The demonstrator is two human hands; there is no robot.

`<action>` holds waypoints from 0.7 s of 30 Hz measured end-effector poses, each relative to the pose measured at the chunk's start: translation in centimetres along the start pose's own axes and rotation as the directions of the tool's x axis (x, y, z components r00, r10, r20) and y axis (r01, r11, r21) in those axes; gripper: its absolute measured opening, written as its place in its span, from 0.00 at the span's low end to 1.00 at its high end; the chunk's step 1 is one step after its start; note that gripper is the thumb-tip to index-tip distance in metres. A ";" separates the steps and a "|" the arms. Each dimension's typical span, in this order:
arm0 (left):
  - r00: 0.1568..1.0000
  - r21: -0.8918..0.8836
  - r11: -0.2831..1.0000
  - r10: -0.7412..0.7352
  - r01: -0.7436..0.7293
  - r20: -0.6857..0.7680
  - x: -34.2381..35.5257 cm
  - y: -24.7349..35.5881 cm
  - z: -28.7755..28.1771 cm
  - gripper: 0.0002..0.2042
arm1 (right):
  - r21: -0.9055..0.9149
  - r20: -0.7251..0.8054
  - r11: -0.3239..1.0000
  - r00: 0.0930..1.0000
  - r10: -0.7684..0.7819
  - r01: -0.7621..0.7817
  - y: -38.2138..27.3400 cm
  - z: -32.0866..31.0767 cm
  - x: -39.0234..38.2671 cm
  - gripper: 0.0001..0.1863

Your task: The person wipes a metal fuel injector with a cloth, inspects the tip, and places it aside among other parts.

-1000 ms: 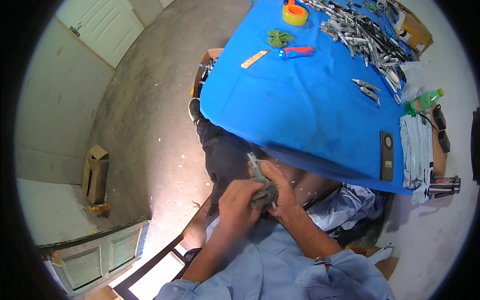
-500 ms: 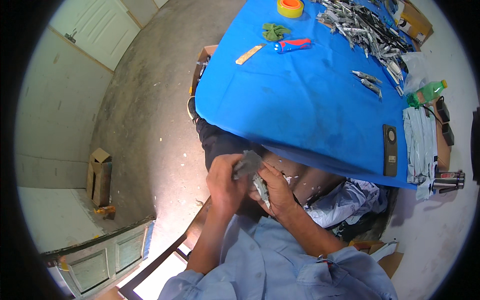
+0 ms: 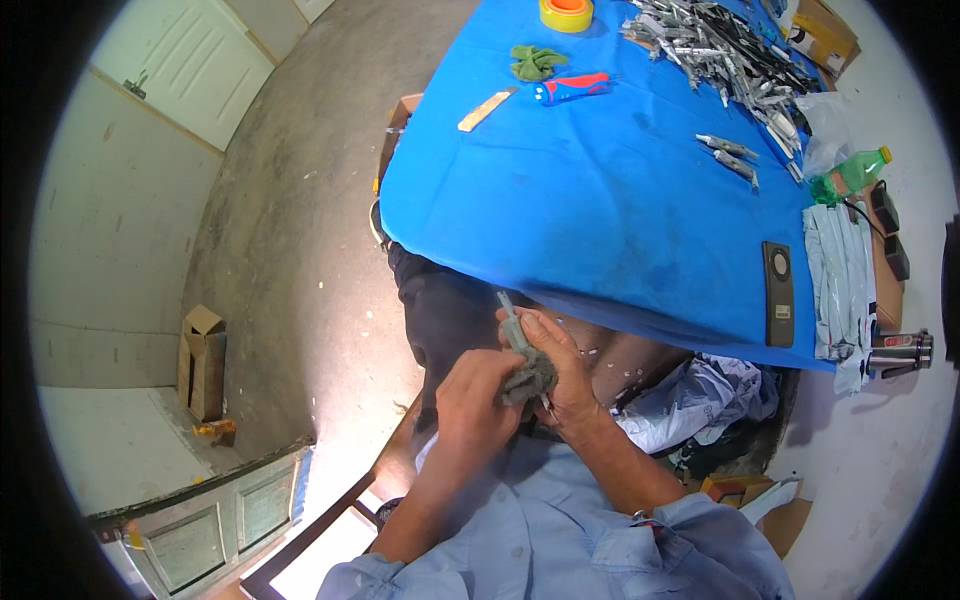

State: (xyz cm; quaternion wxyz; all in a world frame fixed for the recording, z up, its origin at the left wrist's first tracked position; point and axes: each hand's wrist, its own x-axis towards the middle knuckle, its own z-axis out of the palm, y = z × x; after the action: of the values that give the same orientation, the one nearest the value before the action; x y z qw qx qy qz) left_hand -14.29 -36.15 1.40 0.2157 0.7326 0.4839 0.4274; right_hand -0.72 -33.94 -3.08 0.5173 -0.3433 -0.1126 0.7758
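Both hands are in front of my lap, below the near edge of the blue-covered table [image 3: 560, 220]. My right hand [image 3: 565, 372] is closed round a slim pale-grey piece [image 3: 513, 325] with a narrow tip pointing up and away; its exact kind is not clear. A crumpled grey-green rag [image 3: 530, 380] is bunched against the piece's lower part. My left hand [image 3: 475, 395] has its fingers closed on the rag, pressing it to the piece. A thin end shows below the rag by my right palm.
On the table lie a tape roll [image 3: 566, 14], green cloth [image 3: 537, 63], red-and-blue tool [image 3: 573, 88], flat strip [image 3: 487, 110] and a heap of silvery slim pieces [image 3: 720, 55]. A dark rectangular device [image 3: 778, 293], grey plastic packets [image 3: 838, 280], green bottle [image 3: 850, 175] and steel mug [image 3: 900, 350] stand right.
The rag has moved down from above the fingers to the piece's lower part, with my left hand lower. The slim piece's tip now points up, clear of the rag. The view has shifted slightly.
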 end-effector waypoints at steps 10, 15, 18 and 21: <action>0.994 0.168 0.986 0.012 0.007 -0.111 2.3 -3.4 0.3 0.16 | 0.118 0.071 0.987 0.993 0.098 -0.106 0.0 -1.2 -0.7 0.18; 0.961 -0.070 0.973 -0.226 0.218 -0.161 2.1 -3.8 0.1 0.12 | 0.166 -0.019 0.983 0.997 0.077 -0.073 -0.6 -0.1 -0.5 0.20; 0.964 -0.053 0.968 -0.248 0.244 -0.094 1.7 -2.6 -0.6 0.12 | 0.161 -0.032 0.986 0.998 0.056 -0.050 -1.1 -0.7 -0.2 0.20; 0.987 -0.050 0.986 -0.158 0.157 -0.024 1.2 -0.9 0.0 0.14 | 0.158 -0.023 0.987 0.999 0.026 -0.022 -1.1 -1.0 0.1 0.20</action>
State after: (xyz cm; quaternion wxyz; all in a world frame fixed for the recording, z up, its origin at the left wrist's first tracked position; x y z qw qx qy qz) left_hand -14.52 -34.70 1.27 0.2597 0.6806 0.5328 0.4307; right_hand 0.74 -33.58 -3.29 0.5348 -0.3122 -0.0400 0.7842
